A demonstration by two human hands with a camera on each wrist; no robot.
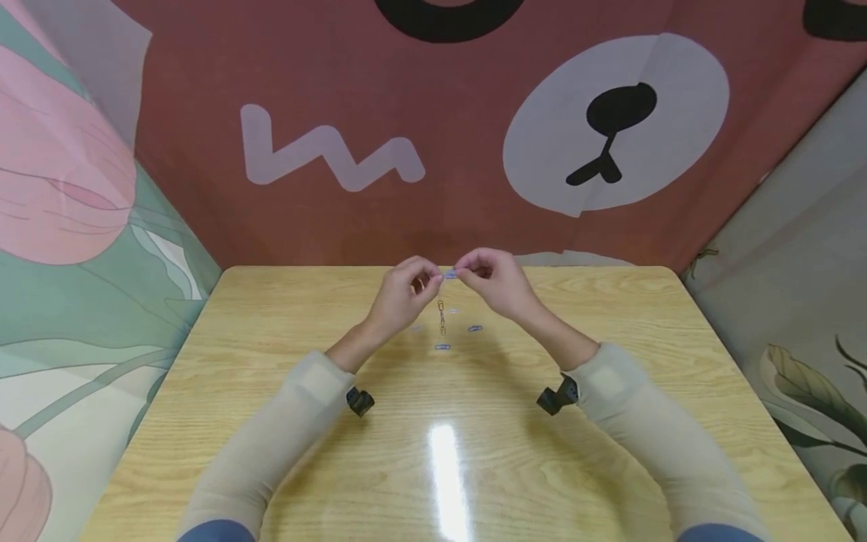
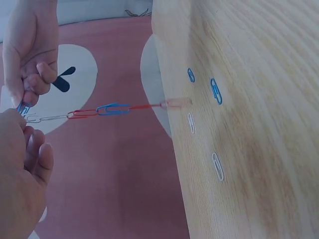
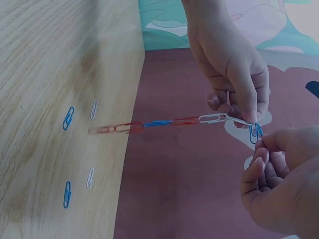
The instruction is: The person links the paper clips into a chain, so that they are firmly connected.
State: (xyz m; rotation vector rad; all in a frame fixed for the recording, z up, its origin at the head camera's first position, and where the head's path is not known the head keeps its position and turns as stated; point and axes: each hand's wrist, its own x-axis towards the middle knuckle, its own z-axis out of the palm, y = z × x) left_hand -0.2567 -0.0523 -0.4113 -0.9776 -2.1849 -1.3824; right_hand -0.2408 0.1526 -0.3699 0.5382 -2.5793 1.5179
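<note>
Fingertips of my left hand (image 1: 404, 292) pinch the top end of a paper clip chain (image 3: 185, 120), at a white clip. Red, blue and white clips make up this chain, which hangs down over the table, its lower end blurred in both wrist views. A blue paper clip (image 3: 255, 133) is pinched by the thumb and fingers of my right hand (image 1: 497, 282), right against the left fingertips. It meets the chain's white end there; the fingers partly cover the contact, and I cannot tell whether the two are linked.
On the wooden table (image 1: 271, 452) below the hands lie two loose blue paper clips, one nearer me (image 1: 442, 347) and one to the right (image 1: 475, 328). Two loose white clips, a left one (image 2: 218, 167) and a right one (image 2: 191, 123), lie beside them. A printed cloth (image 1: 447, 203) hangs behind the table.
</note>
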